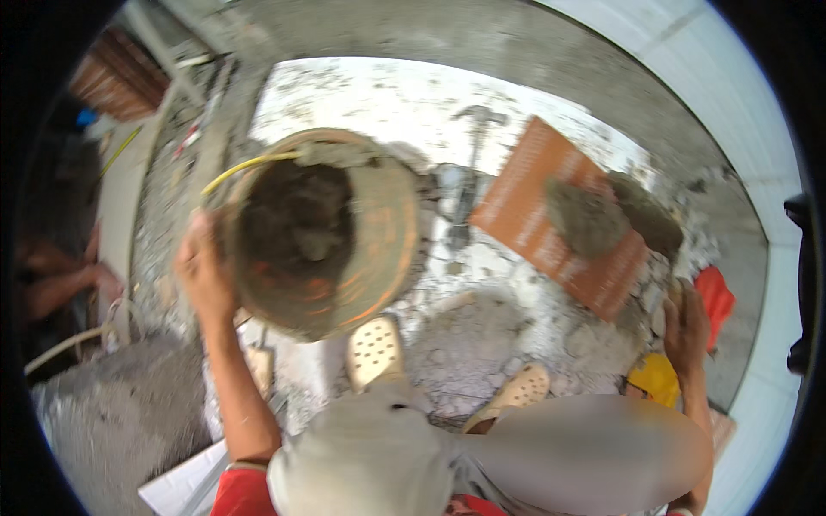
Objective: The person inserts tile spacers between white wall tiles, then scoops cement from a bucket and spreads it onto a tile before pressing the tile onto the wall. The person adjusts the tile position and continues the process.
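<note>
My left hand is closed on the left side of a round, mortar-smeared bucket. The bucket is tilted, its mouth facing me, and wet dark grey mortar lies inside. A yellow handle arches over its upper left rim. At the right, my right hand is slightly blurred, its fingers stretched out and nothing visible in them. It is beside a red object and near an orange-brown tile. On the tile sits a lump of mortar, with another lump by its right edge.
A hammer lies between bucket and tile. White board and rubble spread across the ground. A yellow object rests by my right knee. Another person's hand shows at far left, above a grey block. A white tiled wall curves along the right.
</note>
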Demonstrator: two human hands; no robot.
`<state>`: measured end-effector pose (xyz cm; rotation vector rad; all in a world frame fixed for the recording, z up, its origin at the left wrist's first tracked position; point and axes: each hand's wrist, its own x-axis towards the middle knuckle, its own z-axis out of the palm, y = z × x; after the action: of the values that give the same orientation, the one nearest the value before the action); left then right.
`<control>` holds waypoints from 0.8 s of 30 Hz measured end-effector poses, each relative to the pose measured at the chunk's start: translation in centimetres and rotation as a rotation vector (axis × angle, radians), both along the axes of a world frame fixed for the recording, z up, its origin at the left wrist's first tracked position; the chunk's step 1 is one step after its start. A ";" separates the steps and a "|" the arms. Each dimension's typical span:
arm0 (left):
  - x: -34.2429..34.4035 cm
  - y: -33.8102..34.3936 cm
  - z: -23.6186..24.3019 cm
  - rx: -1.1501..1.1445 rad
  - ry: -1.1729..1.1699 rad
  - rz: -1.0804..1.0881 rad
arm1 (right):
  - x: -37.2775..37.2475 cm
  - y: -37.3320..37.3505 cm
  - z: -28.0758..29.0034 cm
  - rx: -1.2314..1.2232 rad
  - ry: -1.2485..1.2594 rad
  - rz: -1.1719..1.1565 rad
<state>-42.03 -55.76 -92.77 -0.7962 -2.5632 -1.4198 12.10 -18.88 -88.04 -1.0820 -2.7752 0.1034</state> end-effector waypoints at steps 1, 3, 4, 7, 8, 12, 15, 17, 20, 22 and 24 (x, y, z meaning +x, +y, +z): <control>0.3 0.1 0.0 0.056 -0.077 -0.009 | -1.8 -0.4 0.9 -0.041 0.043 0.008; 0.8 0.5 0.2 0.188 -0.265 -0.020 | -6.1 -1.9 2.3 -0.118 0.062 0.139; 1.3 0.9 0.6 0.175 -0.265 -0.006 | -8.5 -2.5 2.6 -0.155 0.088 0.242; 2.3 1.9 1.3 0.220 -0.235 -0.005 | -16.4 -5.6 1.9 -0.331 0.038 0.438; 2.4 2.0 1.6 0.199 -0.238 -0.010 | -19.0 -6.5 1.4 -0.506 -0.116 0.413; 2.5 1.9 1.8 0.215 -0.177 -0.059 | -29.3 -11.8 -2.6 -0.610 -0.152 0.568; 2.2 0.9 1.3 0.210 -0.212 -0.105 | -35.0 -15.8 -6.1 -0.595 -0.090 0.614; 1.9 0.4 0.9 0.236 -0.196 -0.134 | -36.3 -18.9 -7.8 -0.606 -0.092 0.623; 1.5 0.0 0.6 0.257 -0.200 -0.136 | -35.1 -20.6 -8.8 -0.459 -0.170 0.712; 1.3 -0.2 0.7 0.282 -0.246 -0.122 | -34.0 -20.6 -8.3 -0.337 -0.369 0.765; 1.3 -0.2 0.6 0.224 -0.209 -0.116 | -33.5 -19.8 -7.0 -0.375 -0.362 0.797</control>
<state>-40.71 -55.92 -92.13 -0.8111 -2.4720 -1.8778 -21.36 -38.66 -95.02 0.0495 -3.4310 0.5856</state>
